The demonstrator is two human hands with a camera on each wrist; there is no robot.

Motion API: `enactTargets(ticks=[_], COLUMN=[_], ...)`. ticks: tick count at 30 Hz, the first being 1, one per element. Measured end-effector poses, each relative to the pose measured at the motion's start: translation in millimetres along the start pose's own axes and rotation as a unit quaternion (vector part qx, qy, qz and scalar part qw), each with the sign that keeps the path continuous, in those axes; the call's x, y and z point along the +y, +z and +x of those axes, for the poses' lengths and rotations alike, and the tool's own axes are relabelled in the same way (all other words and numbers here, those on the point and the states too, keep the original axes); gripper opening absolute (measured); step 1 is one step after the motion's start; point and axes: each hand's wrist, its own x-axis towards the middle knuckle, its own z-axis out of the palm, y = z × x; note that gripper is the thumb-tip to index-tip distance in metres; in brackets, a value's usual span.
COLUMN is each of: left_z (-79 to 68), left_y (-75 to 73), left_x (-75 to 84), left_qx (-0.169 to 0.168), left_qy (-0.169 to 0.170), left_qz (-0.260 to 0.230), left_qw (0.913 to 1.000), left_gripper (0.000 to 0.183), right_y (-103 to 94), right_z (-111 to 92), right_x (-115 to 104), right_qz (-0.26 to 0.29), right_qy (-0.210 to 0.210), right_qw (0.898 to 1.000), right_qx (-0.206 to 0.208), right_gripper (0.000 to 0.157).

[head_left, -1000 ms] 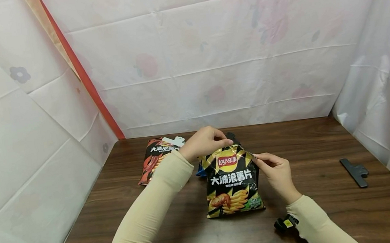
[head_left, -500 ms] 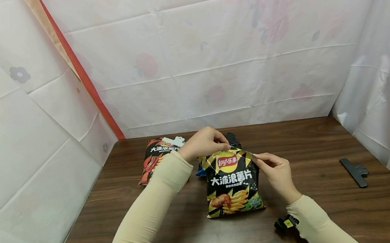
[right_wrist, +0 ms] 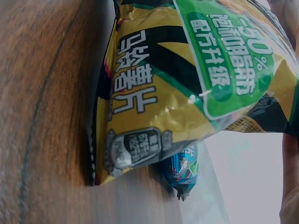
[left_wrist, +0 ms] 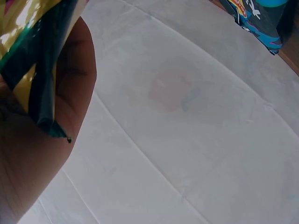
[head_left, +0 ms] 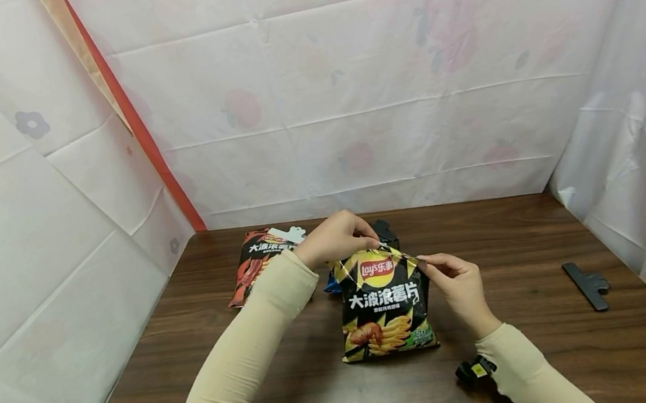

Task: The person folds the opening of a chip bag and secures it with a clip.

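Observation:
A black and yellow bag of potato chips stands upright on the brown table, its printed front toward me. My left hand reaches across and pinches the bag's top edge. At the top right corner, the thumb and fingers of my right hand pinch the bag. In the left wrist view the folded end of the bag lies against my left hand. The right wrist view shows the bag's lower side close up, with part of my right hand at the edge.
Behind on the left lies a red and black chip bag with a white clip. A blue chip bag is mostly hidden behind the held one, near a black clip. A dark grey clip lies at right.
The bag's top edge has come down slightly under my left fingers, and more of the black clip behind shows. My right hand has stayed at the corner.

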Motion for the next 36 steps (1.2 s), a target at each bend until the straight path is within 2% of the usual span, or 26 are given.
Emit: enactTargets(ticks=[8, 11, 14, 17, 21, 26, 32, 36], left_z=[0.2, 0.6, 0.3, -0.2, -0.2, -0.4, -0.1, 0.3], left_y=[1.9, 2.5, 2.3, 1.8, 1.6, 1.8, 2.8, 2.9], left_x=[-0.4, -1.7, -2.8, -2.9, -2.7, -3.4, -5.2, -4.8], left_qx=[0.005, 0.005, 0.004, 0.002, 0.002, 0.003, 0.005, 0.005], left_qy=[-0.006, -0.003, 0.000, 0.000, 0.002, 0.001, 0.009, 0.012], left_qz=[-0.007, -0.006, -0.006, -0.007, -0.009, -0.013, -0.010, -0.007], left_qw=[0.9999, 1.0000, 1.0000, 1.0000, 1.0000, 0.9999, 0.9999, 0.9999], left_gripper=[0.017, 0.017, 0.018, 0.018, 0.018, 0.017, 0.017, 0.017], right_y=[-1.2, -3.9, -7.3, -8.9, -8.5, -6.6, -5.7, -6.2], right_z=[0, 0, 2, 5, 11, 15, 16, 16], right_x=[0, -1, -3, -6, -10, -13, -15, -14], right_qz=[0.000, 0.001, 0.029, 0.083, 0.118, 0.065, 0.001, -0.015], right_qy=[0.017, 0.017, -0.006, -0.034, -0.026, 0.020, 0.076, 0.096], right_qw=[1.000, 1.000, 0.999, 0.993, 0.990, 0.996, 0.993, 0.990], right_qx=[0.002, -0.011, -0.044, -0.077, -0.077, -0.057, -0.090, -0.104], right_gripper=[0.022, 0.024, 0.026, 0.026, 0.031, 0.034, 0.035, 0.033])
